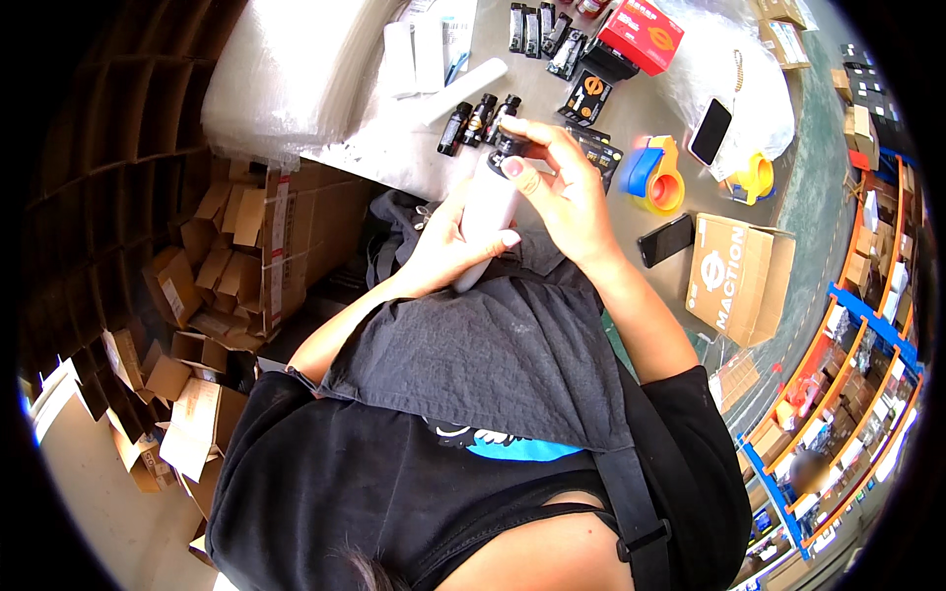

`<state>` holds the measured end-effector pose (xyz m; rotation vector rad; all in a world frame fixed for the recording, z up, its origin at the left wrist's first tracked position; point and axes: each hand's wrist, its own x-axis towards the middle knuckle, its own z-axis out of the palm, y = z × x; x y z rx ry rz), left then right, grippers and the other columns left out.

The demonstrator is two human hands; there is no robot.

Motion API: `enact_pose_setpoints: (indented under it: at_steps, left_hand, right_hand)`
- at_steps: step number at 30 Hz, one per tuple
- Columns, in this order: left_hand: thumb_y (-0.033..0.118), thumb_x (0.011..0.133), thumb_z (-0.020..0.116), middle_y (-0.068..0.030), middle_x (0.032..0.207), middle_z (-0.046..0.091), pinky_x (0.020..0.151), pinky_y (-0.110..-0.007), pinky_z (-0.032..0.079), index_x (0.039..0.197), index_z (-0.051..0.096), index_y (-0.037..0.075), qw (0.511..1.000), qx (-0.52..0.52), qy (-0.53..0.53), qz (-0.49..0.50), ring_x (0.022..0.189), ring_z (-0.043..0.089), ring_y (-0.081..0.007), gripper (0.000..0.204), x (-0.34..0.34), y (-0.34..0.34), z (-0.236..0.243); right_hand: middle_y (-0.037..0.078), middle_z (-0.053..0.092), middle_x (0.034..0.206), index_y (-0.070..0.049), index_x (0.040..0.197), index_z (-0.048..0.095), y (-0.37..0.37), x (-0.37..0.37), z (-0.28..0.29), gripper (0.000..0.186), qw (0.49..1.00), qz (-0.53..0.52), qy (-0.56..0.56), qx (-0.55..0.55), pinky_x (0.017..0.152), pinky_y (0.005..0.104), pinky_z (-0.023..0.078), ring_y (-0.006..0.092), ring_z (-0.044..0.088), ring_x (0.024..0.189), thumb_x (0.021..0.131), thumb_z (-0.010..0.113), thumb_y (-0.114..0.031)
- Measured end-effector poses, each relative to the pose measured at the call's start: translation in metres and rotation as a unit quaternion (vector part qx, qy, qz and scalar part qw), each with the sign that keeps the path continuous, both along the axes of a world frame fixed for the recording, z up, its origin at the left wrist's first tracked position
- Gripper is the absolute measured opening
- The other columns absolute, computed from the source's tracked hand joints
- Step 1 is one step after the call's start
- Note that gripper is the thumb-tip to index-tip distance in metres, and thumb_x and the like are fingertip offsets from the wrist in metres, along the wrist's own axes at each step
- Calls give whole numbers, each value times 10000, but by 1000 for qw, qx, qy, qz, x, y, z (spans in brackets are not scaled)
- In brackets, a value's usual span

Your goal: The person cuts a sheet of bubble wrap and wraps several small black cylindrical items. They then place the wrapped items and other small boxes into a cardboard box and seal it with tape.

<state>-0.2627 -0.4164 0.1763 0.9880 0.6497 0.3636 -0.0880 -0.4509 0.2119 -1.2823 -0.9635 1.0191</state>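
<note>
My left hand (440, 248) is wrapped round a white bottle (490, 205), which leans with its top away from me. Thumb and fingers of my right hand (570, 189) close round the bottle's black cap (509, 146). Just beyond the bottle, three small dark bottles with black caps (477, 120) stand in a row on the table (384, 148). Whether the cap is loose or tight on the neck cannot be seen.
A red box (641, 35) and several black packets (532, 32) lie at the back. Right of my hands are a black box (586, 97), tape dispensers (654, 177), phones (709, 131) and a carton (734, 276). Clear wrap (286, 79) covers the left end; cartons (212, 266) crowd below.
</note>
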Motion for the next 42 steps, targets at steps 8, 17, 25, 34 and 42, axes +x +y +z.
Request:
enact_pose_setpoints:
  at_steps: [8, 17, 25, 34, 42]
  left_hand:
    - [175, 864, 730, -47, 955, 600, 715, -278, 508, 1316, 449, 49, 998, -45, -33, 27, 813, 599, -126, 547, 0, 0, -8]
    - [181, 884, 713, -66, 1008, 591, 724, -280, 510, 1349, 393, 48, 1000, -9, 4, -23, 831, 600, -132, 580, 5, 10, -10]
    - [266, 939, 623, -134, 913, 648, 786, -360, 511, 1161, 585, -7, 923, 307, 233, 26, 843, 636, -237, 353, 29, 93, -124]
    - [278, 738, 758, -133, 936, 583, 717, -366, 554, 1008, 565, -3, 677, 628, 379, -59, 863, 643, -264, 435, 111, 92, -202]
    - [165, 870, 566, -155, 870, 650, 653, -390, 574, 996, 580, -21, 697, 569, 435, -45, 847, 673, -289, 224, 142, 91, -230]
  right_hand:
    - [137, 583, 1108, -25, 1061, 698, -10, -13, -21, 261, 989, -4, -146, 7, 884, 354, 492, 263, 598, 1041, 886, 701, -219]
    - [101, 638, 1064, 5, 1017, 703, -9, -3, -32, 204, 987, -9, -159, -7, 780, 297, 523, 206, 642, 943, 886, 698, -152]
    - [173, 687, 852, 8, 939, 723, 70, 107, -175, 211, 954, -43, -257, -150, 744, 316, 500, 238, 652, 806, 884, 674, -190]
    - [189, 670, 1018, -49, 1063, 639, 133, 81, -220, 243, 845, -47, -494, -200, 894, 432, 504, 380, 645, 974, 837, 650, -139]
    - [305, 651, 1069, 81, 1268, 378, 194, 66, -236, 735, 839, -122, -252, -467, 931, 428, 500, 400, 642, 1051, 834, 704, -413]
